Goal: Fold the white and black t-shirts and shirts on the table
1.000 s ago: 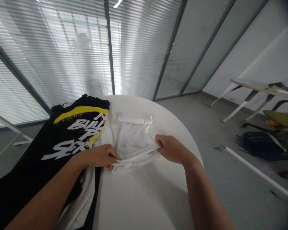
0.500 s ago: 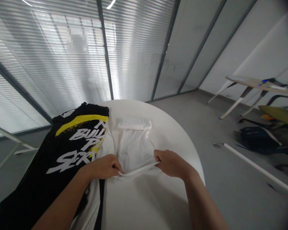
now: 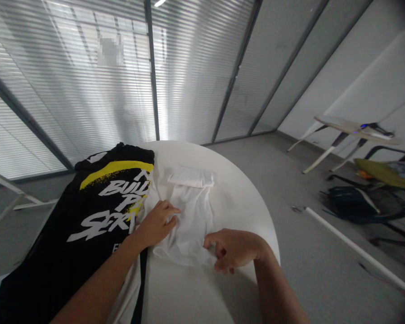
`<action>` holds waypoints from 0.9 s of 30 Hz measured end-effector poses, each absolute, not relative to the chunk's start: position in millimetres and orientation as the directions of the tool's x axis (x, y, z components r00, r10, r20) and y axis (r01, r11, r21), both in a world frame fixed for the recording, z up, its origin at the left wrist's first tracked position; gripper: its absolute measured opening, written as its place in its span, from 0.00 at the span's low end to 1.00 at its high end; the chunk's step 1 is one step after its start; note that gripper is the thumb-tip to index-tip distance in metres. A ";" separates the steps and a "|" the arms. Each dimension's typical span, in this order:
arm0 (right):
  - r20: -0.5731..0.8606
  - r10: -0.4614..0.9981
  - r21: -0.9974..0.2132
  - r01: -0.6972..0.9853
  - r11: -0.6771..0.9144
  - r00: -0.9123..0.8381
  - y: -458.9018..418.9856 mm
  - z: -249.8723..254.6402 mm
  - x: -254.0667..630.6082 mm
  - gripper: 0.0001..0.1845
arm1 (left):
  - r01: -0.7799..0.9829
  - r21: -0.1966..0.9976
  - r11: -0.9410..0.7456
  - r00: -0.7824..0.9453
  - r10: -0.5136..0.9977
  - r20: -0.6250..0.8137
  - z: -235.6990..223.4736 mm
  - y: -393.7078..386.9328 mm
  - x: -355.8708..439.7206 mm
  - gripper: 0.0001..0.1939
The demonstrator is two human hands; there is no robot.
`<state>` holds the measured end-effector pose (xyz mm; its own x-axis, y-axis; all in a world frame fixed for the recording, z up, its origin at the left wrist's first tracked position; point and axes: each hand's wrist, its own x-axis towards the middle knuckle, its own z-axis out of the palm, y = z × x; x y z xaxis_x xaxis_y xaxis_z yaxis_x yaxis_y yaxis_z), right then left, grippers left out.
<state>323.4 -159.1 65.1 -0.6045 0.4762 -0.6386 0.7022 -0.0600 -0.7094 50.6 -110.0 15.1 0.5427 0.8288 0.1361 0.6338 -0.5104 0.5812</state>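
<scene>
Cloth (image 3: 189, 229) now apparently unpinched, both hands (image 3: 159, 222) (image 3: 238, 248) looser

Premises present as an office or meeting room. Beyond the far edge of the round white table (image 3: 246, 193) stand dark-framed glazed panels (image 3: 151, 76) fitted with horizontal slatted blinds (image 3: 195, 81); well past its right edge, over a plain grey floor (image 3: 307, 265), a splayed-leg desk (image 3: 346, 126) stands near a white wall (image 3: 361, 76), with a dark-armed chair (image 3: 381, 173) close by.

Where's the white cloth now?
In the head view, the white cloth lies on the table, right of the black garment, its near end between left hand and right hand.
</scene>
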 end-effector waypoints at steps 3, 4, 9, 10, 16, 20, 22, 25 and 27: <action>-0.568 0.394 -0.817 0.552 -0.166 -0.723 -153.2 59.5 325.9 0.20 | 0.683 0.455 -0.571 0.572 0.806 0.152 1.8 -114.0 56.2 0.21; -0.522 0.436 -0.847 0.506 -0.164 -0.733 -148.7 54.5 324.8 0.19 | 0.699 0.422 -0.577 0.578 0.804 0.141 -1.3 -114.9 56.8 0.23; -0.007 0.968 -0.771 0.618 0.155 -0.252 -119.2 20.3 312.3 0.13 | 0.731 0.353 -0.584 0.593 0.799 0.095 -2.7 -115.9 55.7 0.24; 0.104 0.970 -0.691 0.686 0.228 -0.218 -114.9 14.8 310.6 0.12 | 0.735 0.348 -0.582 0.592 0.801 0.090 -0.4 -115.9 55.4 0.24; 0.146 0.945 -0.402 0.855 0.327 -0.293 -110.5 5.6 305.1 0.21 | 0.746 0.348 -0.568 0.587 0.807 0.061 20.5 -114.3 52.3 0.18; 0.063 0.947 -0.388 0.866 0.315 -0.316 -112.2 8.0 300.8 0.15 | 0.755 0.352 -0.553 0.585 0.811 0.019 24.8 -108.8 50.0 0.22; 0.061 0.951 -0.421 0.856 0.299 -0.302 -111.5 6.9 300.4 0.14 | 0.761 0.338 -0.554 0.568 0.820 0.065 22.1 -106.0 51.2 0.22; 0.133 0.967 -0.430 0.867 0.254 -0.217 -108.8 2.0 302.0 0.15 | 0.747 0.344 -0.569 0.539 0.821 0.186 13.6 -103.2 55.5 0.17; 0.168 0.966 -0.419 0.872 0.252 -0.199 -106.2 -2.1 303.2 0.16 | 0.749 0.335 -0.571 0.534 0.820 0.203 7.0 -102.7 58.6 0.16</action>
